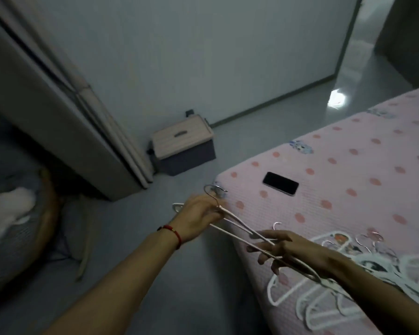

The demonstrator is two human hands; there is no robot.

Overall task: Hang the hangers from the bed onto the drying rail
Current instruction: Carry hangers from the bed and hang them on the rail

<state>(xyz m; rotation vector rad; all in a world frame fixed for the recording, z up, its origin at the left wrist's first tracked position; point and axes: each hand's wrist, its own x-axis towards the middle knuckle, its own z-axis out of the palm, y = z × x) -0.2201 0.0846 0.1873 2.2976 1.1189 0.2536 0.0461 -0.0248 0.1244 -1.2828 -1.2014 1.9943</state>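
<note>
Left hand (pixel 201 213), centre frame, grips a white hanger (pixel 237 229) near its hook, just off the corner of the bed (pixel 348 165). Right hand (pixel 283 250), lower right, touches the same hanger with loosely spread fingers. More hangers (pixel 324 308) lie piled on the bed at lower right.

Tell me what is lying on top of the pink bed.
A dark phone and a pile of white hangers lie on the bed. The right forearm covers part of the pile.

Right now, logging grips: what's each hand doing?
Left hand: grips the held hanger near its hook.
Right hand: fingers loosely spread, touching that hanger.
</note>
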